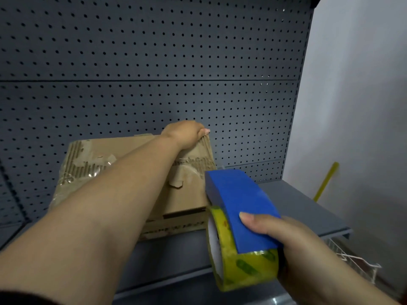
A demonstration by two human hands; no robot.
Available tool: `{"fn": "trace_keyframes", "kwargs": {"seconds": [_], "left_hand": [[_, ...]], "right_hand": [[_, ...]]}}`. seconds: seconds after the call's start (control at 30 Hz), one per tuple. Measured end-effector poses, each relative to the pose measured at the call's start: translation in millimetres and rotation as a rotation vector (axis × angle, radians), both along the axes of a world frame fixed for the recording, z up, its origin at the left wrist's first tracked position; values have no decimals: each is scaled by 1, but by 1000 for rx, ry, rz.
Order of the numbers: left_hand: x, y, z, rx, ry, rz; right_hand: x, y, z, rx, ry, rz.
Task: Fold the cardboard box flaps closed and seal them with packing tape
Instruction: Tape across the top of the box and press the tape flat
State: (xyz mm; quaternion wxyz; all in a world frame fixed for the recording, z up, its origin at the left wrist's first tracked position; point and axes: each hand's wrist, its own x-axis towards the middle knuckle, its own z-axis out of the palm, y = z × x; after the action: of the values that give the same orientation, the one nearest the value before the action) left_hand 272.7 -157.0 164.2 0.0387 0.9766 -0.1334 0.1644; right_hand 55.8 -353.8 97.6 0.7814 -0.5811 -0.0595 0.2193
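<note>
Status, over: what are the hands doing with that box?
Left hand grips cardboard box, far corner. Right hand holds tape dispenser, off box. Flaps down. Nothing blocking.

1. Box (189, 194): worn brown cardboard, lying flat, top flaps folded down. Outer paper torn off in patches, corrugation showing near both far corners. Sits under L hand (185, 133), which grips its far R corner.
2. Tape (242, 269): yellowish clear roll w/ green print, standing on edge in blue holder (237, 199). Gripped in R hand (293, 245), thumb on holder, just beside box's near R corner.
</note>
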Motion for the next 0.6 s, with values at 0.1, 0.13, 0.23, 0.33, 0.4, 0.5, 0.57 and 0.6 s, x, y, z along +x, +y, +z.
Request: {"fn": "trace_keyframes", "kwargs": {"seconds": [0.1,0.13,0.23,0.33,0.4,0.5,0.57,0.6], "left_hand": [[-2,-2,0,-18,8,0],[-3,-3,0,-18,2,3],[1,-3,-8,-83,-144,-39],[7,1,-16,-224,-307,-209],[8,3,-15,-234,-326,-333],[-6,3,-9,-205,-230,-444],[-14,3,-11,-109,-112,-512],[-18,3,-13,-18,-64,-517]], "right_hand": [[-2,3,-4,-2,2,-20],[-3,5,-3,-4,3,-27],[-1,11,-5,21,17,-57],[1,18,-8,21,38,-84],[2,21,-7,22,37,-99],[1,23,-1,21,24,-115],[2,24,3,37,0,-136],[2,25,4,35,-11,-141]]}}
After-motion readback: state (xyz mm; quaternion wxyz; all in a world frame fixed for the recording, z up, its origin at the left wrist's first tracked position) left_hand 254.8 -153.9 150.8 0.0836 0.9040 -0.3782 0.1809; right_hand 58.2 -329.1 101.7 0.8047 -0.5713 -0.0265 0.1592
